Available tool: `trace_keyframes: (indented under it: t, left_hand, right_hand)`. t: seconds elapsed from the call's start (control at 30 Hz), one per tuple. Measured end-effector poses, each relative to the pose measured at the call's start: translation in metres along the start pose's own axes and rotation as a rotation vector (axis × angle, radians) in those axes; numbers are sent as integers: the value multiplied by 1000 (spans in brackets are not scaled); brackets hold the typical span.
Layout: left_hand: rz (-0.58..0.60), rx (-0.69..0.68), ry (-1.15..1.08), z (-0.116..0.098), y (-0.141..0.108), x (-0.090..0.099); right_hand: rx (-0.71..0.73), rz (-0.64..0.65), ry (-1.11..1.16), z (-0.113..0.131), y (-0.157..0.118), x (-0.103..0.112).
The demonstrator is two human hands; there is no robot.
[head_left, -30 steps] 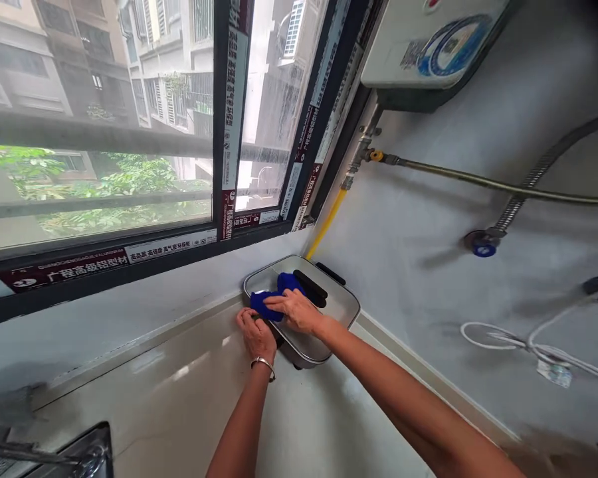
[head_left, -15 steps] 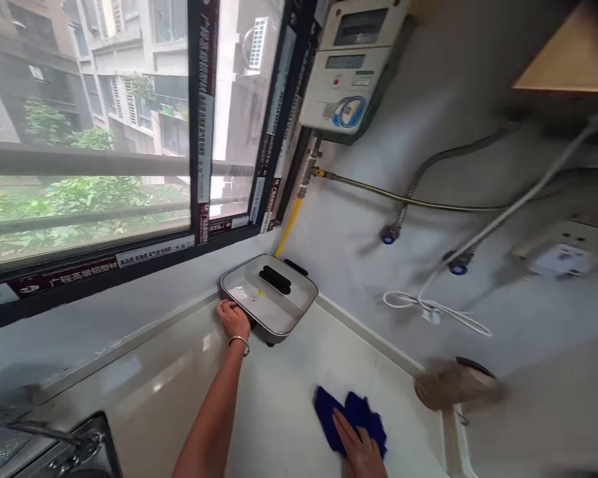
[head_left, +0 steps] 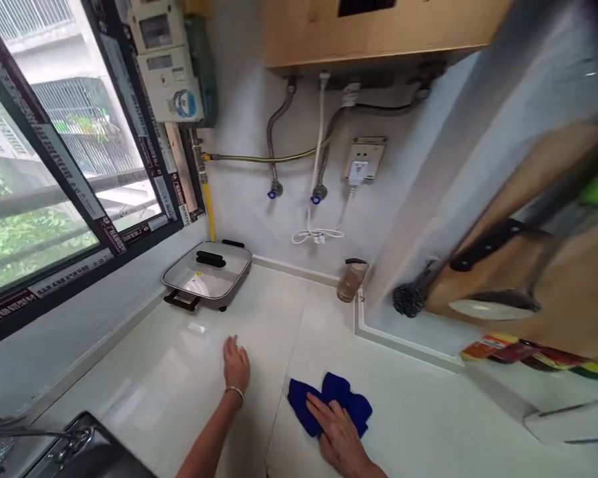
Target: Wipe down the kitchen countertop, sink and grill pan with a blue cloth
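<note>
My right hand [head_left: 339, 435] presses a dark blue cloth [head_left: 306, 406] against the white countertop [head_left: 264, 338], fingers laid over the bunched fabric. To its left, my left hand [head_left: 236, 364], with a bracelet at the wrist, is held over the counter with nothing in it and its fingers loosely apart. Beyond that hand, in the corner below the window, stands a square electric pan [head_left: 206, 271] with a glass lid and black handles. A gap separates the left hand from the pan's near handle.
A brown-tinted jug [head_left: 352, 281] stands by the back wall. At the lower left is a sink [head_left: 87, 451] with its tap. Above hang hoses, a white power cord [head_left: 323, 234] and a gas meter [head_left: 172, 73]. On the right are a ladle [head_left: 498, 304], a black scrubber [head_left: 408, 300] and colourful packets [head_left: 498, 346].
My left hand has let go of the electric pan and drawn back toward me. The view has swung right. My right hand stays on the blue cloth.
</note>
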State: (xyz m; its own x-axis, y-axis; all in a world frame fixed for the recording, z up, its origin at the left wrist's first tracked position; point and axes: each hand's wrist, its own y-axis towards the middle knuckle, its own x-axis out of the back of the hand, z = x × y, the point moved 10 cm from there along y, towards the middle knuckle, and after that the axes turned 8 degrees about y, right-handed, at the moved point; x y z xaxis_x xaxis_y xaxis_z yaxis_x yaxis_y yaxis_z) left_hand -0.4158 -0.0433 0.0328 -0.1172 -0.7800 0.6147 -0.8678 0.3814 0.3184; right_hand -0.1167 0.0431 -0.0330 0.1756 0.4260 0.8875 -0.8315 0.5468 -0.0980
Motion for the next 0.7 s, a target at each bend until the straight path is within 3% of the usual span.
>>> trace_keyframes:
  t: [0.17,0.33,0.43,0.7]
  left_hand:
    - [262,-226,-6,-66,-102,-54]
    - [440,-364,-14,-104,-176,-76]
    - [463,-365,-2,-109,-198,-78]
    - [467,-219,32,-114,-215,-71]
  right_hand:
    - [-20,-61,56,-23,-41,11]
    - [-96,-175,59,-70,-98,46]
    - [-207,-230,44,-113,-137,68]
    - [-456,-401,5,-218,-241,106]
